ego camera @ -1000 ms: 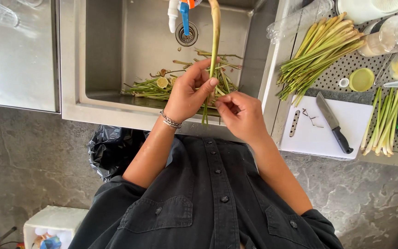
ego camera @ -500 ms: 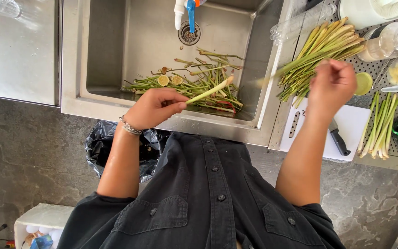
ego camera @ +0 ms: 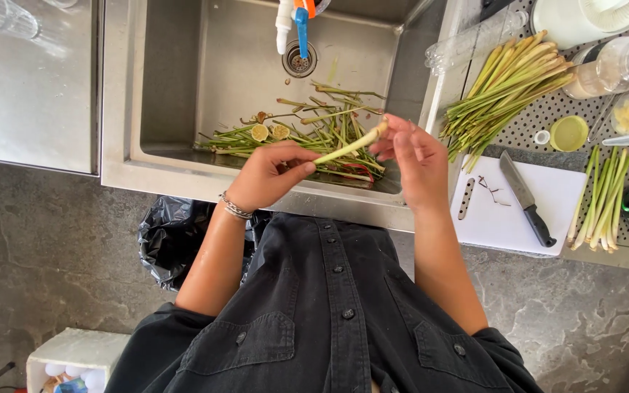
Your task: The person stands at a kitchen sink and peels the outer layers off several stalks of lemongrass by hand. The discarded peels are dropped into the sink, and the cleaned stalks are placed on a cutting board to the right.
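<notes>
Bright, even daylight fills the sharp head view, glaring softly off the steel sink (ego camera: 121,109) wall (its far inner side stays shadowed), with slight wide-angle bending at the edges.

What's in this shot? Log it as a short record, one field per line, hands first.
left hand: grips the lower end of a pale lemongrass stalk
right hand: fingertips at the stalk's upper end
position: both hands over the front edge of the steel sink
sink contents: green trimmings and two round cut slices
right counter: pile of untrimmed stalks, white cutting board with a black-handled knife, smaller bunch of stalks
below sink: black bin bag
</notes>
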